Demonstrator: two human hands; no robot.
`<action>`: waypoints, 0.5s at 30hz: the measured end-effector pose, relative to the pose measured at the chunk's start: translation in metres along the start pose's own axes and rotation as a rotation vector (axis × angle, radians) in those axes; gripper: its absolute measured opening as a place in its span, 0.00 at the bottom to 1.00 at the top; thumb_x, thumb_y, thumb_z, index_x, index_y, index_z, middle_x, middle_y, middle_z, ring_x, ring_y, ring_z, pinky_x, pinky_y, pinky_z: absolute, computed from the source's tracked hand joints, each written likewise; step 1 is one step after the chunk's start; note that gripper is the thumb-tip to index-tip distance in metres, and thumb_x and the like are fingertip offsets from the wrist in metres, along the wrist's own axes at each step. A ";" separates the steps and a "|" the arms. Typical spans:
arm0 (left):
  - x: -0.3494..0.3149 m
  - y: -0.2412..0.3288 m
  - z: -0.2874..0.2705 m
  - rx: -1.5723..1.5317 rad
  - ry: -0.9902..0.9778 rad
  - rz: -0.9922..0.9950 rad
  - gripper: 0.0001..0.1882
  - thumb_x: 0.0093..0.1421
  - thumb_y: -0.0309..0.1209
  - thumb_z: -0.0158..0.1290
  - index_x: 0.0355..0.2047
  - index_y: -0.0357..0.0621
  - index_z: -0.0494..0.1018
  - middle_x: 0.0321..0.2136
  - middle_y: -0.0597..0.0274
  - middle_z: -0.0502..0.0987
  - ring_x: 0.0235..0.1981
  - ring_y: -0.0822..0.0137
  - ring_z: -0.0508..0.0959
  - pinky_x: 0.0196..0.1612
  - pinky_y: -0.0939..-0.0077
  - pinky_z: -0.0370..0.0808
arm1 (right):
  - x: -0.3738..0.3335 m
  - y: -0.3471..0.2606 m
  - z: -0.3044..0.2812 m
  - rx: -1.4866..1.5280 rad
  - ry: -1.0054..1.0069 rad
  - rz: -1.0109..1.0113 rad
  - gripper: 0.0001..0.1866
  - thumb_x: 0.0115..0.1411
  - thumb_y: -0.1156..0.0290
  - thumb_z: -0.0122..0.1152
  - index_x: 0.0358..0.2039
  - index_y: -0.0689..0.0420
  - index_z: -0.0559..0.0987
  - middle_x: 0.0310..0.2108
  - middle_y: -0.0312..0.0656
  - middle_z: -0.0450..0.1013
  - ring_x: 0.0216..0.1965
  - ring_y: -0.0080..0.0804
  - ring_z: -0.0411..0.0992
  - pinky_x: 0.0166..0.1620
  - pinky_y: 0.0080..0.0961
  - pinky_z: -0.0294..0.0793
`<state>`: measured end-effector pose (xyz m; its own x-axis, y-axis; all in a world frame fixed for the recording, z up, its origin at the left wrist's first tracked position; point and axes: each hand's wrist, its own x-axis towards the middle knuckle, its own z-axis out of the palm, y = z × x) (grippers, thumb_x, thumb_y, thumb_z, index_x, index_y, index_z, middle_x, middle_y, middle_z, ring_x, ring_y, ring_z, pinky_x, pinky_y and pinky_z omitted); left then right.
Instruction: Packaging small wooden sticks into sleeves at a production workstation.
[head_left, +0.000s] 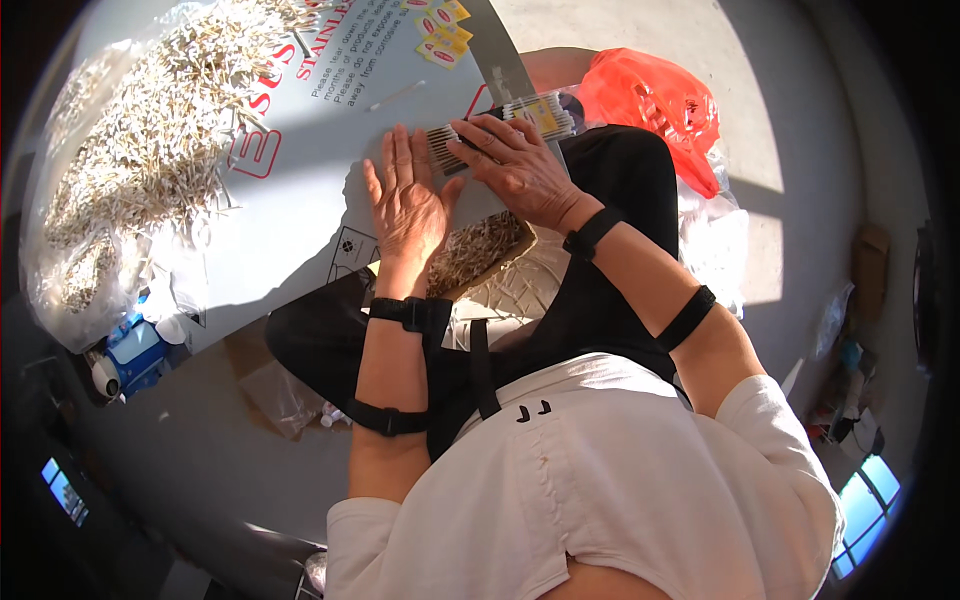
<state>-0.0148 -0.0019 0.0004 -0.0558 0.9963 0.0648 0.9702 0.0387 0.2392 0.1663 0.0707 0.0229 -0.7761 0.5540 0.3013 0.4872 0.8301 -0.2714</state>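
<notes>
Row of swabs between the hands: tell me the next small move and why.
Probably nudge the left hand lightly rightward to even the row of swabs: it lies flat along the row's left side, while the right hand partly covers the other side.

1. Large red capitals are running slantwise across the board (310,200), toward 10 o'clock, beside a red outlined logo (255,153).
2. Black print (360,50) is filling several lines at 11 o'clock.
3. A black-framed symbol (352,250) is sitting near the board's edge, toward 10.
4. Yellow cards (440,40) are showing red ovals at 12, their lettering too small to read.
5. A similar label (545,115) is lying on the swabs (567,122), nearer 1.
</notes>
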 end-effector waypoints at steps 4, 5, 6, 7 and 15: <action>0.001 0.003 -0.002 -0.011 0.016 0.000 0.40 0.64 0.50 0.49 0.69 0.45 0.50 0.70 0.53 0.49 0.71 0.57 0.47 0.70 0.48 0.40 | -0.010 -0.008 -0.003 -0.112 -0.020 0.046 0.26 0.55 0.69 0.57 0.57 0.53 0.71 0.63 0.40 0.62 0.64 0.37 0.58 0.60 0.41 0.58; 0.002 0.003 -0.002 -0.008 0.005 -0.006 0.40 0.64 0.49 0.49 0.69 0.45 0.50 0.70 0.53 0.50 0.71 0.57 0.47 0.70 0.48 0.40 | -0.010 -0.010 -0.003 -0.122 -0.028 0.066 0.26 0.55 0.70 0.56 0.57 0.53 0.71 0.62 0.40 0.62 0.64 0.37 0.58 0.60 0.42 0.58; 0.002 0.004 -0.001 -0.008 0.005 -0.006 0.40 0.64 0.49 0.49 0.69 0.45 0.50 0.70 0.53 0.50 0.71 0.57 0.47 0.70 0.48 0.40 | -0.011 -0.010 -0.001 -0.122 -0.028 0.066 0.26 0.55 0.70 0.56 0.57 0.53 0.71 0.62 0.40 0.62 0.64 0.37 0.58 0.60 0.42 0.58; 0.003 0.004 -0.001 -0.017 0.009 -0.007 0.40 0.63 0.50 0.49 0.69 0.45 0.50 0.70 0.53 0.49 0.71 0.57 0.47 0.70 0.48 0.40 | -0.012 -0.011 0.002 -0.125 -0.013 0.054 0.26 0.54 0.70 0.57 0.56 0.53 0.71 0.62 0.41 0.62 0.63 0.37 0.58 0.60 0.42 0.58; -0.001 -0.001 0.008 -0.033 0.077 0.017 0.43 0.62 0.54 0.48 0.69 0.46 0.48 0.70 0.53 0.47 0.72 0.57 0.46 0.70 0.46 0.39 | 0.001 -0.001 0.003 0.078 0.105 0.055 0.14 0.53 0.73 0.62 0.42 0.55 0.80 0.50 0.40 0.71 0.50 0.39 0.69 0.51 0.37 0.69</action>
<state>-0.0138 -0.0021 -0.0072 -0.0588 0.9879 0.1434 0.9628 0.0182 0.2695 0.1640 0.0701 0.0207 -0.7013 0.6051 0.3768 0.4916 0.7933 -0.3591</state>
